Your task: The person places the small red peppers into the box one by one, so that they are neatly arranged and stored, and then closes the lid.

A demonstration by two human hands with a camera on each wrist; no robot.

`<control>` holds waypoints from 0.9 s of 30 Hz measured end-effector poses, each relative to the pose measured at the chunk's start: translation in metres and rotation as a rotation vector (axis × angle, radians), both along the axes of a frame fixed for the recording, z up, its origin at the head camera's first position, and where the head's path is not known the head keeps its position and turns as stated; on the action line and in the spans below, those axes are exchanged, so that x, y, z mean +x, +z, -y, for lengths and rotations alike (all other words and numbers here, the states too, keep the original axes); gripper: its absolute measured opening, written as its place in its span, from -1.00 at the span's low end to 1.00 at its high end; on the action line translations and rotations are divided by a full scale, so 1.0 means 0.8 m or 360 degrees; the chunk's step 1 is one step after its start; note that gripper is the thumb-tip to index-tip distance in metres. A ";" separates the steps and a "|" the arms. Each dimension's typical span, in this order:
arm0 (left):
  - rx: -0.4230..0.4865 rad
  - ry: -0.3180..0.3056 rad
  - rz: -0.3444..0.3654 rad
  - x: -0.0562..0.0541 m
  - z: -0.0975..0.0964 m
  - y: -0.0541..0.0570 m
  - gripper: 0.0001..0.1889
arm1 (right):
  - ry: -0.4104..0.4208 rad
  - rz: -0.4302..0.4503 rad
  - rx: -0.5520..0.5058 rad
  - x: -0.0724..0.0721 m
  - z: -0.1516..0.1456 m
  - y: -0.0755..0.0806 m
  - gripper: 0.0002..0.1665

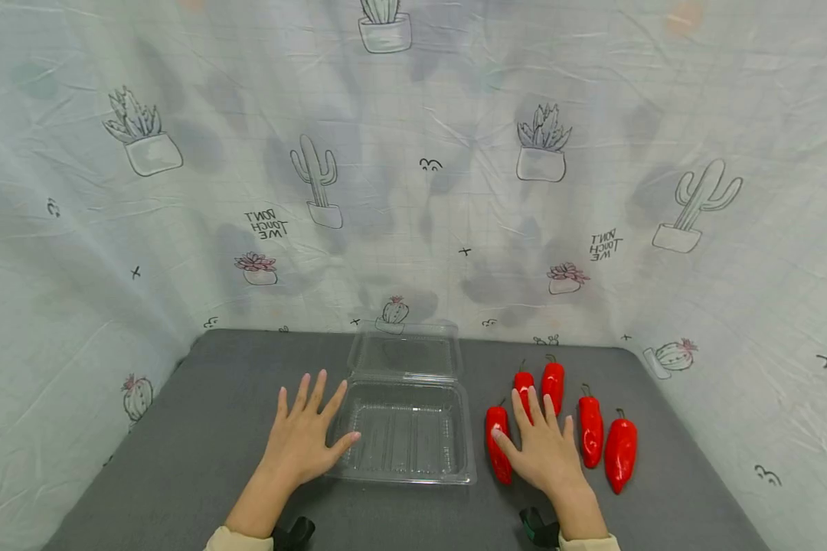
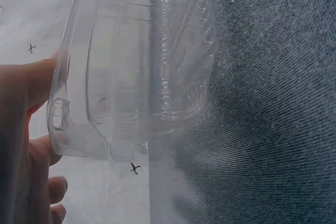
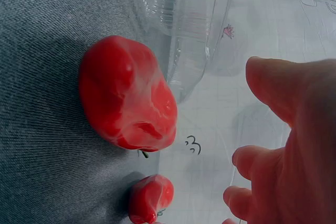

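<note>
A clear plastic clamshell box (image 1: 403, 436) lies open on the grey table, its lid (image 1: 406, 353) folded back toward the curtain. My left hand (image 1: 303, 444) is spread flat with straight fingers over the box's left side, holding nothing; in the left wrist view the thumb overlaps the box rim (image 2: 58, 93). My right hand (image 1: 547, 451), fingers spread and holding nothing, hovers above several red peppers. One pepper (image 1: 498, 444) lies by its thumb, and two more, including one pepper (image 1: 554, 383), lie beyond the fingertips. In the right wrist view a shiny red pepper (image 3: 126, 93) lies left of the fingers.
Two further red peppers, one pepper (image 1: 590, 428) and another pepper (image 1: 621, 453), lie right of my right hand. A white curtain (image 1: 420, 191) printed with cacti hangs behind and along both sides of the grey table (image 1: 200, 428). Dark straps (image 1: 292, 532) show at the wrists.
</note>
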State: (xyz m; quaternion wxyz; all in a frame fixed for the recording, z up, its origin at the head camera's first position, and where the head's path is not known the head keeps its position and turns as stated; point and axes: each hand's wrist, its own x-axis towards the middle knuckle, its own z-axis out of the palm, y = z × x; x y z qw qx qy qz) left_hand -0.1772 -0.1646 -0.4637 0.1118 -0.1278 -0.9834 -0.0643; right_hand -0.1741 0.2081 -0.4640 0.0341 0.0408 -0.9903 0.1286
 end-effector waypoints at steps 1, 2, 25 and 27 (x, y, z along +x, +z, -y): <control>0.0005 -0.0002 0.0002 0.001 0.000 0.000 -0.13 | 0.0001 -0.0003 0.0001 0.000 0.001 -0.001 -0.02; 0.0006 -0.0002 0.0004 0.001 0.001 -0.001 -0.13 | 0.0004 -0.0006 0.0000 0.000 0.001 -0.001 -0.02; 0.0434 -0.0428 -0.0099 -0.010 0.024 -0.020 -0.31 | -0.0111 -0.0059 -0.0496 0.026 -0.093 0.028 -0.04; 0.0505 -0.0454 -0.0102 -0.011 0.023 -0.024 -0.34 | -0.0146 -0.0049 -0.0507 0.031 -0.105 0.028 -0.06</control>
